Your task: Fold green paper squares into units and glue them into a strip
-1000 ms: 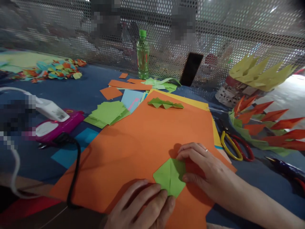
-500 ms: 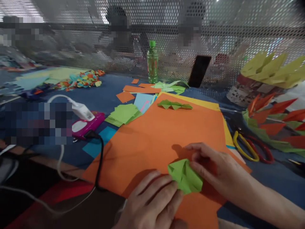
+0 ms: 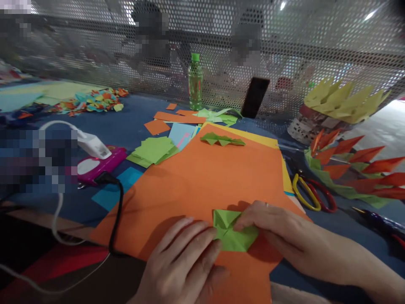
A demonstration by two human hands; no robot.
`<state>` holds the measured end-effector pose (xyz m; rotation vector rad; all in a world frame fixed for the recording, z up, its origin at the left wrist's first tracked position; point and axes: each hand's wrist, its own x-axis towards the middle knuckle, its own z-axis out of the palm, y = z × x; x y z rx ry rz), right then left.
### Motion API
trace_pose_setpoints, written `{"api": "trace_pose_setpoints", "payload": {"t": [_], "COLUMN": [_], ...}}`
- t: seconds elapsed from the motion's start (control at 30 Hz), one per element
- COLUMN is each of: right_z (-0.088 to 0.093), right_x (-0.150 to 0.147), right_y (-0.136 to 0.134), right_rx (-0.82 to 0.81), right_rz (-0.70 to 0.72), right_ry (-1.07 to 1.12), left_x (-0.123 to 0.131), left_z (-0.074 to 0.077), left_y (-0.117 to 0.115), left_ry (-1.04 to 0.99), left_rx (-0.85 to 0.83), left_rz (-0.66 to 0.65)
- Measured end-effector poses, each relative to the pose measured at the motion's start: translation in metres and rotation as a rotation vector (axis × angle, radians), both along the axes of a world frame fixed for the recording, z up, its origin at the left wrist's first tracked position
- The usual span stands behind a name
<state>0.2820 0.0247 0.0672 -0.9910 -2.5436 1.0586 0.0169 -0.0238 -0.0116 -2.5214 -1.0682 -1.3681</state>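
A small folded green paper piece (image 3: 230, 231) lies on a large orange sheet (image 3: 205, 177) near the table's front edge. My left hand (image 3: 183, 266) rests flat on the sheet, fingertips touching the piece's left edge. My right hand (image 3: 275, 232), with a ring on one finger, presses fingers onto the piece's right side from above. Farther back on the sheet lies a row of finished green folded shapes (image 3: 222, 139).
A stack of green squares (image 3: 153, 150), orange scraps (image 3: 156, 126) and a green bottle (image 3: 195, 82) stand behind. Yellow-and-red scissors (image 3: 311, 194) lie right, beside orange-and-green paper spikes (image 3: 351, 164). A pink device (image 3: 96, 162) with cables is left. A mesh screen (image 3: 316, 38) bounds the back.
The green piece was flat and kite-shaped, was lifted and turned between both hands, and now lies pressed down again in a different folded shape. The camera view shifted slightly.
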Motion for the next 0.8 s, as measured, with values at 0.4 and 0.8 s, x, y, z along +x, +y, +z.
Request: {"api": "trace_pose_setpoints", "payload": {"t": [0.4, 0.8], "right_z": [-0.017, -0.007], "right_x": [-0.015, -0.014], "right_y": [0.008, -0.003], "right_rx": [0.258, 0.395], "right_rz": [0.073, 0.027], "right_ry": [0.144, 0.003], "left_x": [-0.007, 0.004], "left_z": [0.021, -0.002], "left_y": [0.0, -0.017], "left_ry": [0.19, 0.242], "left_rx": [-0.054, -0.107], "left_rz": [0.072, -0.044]}}
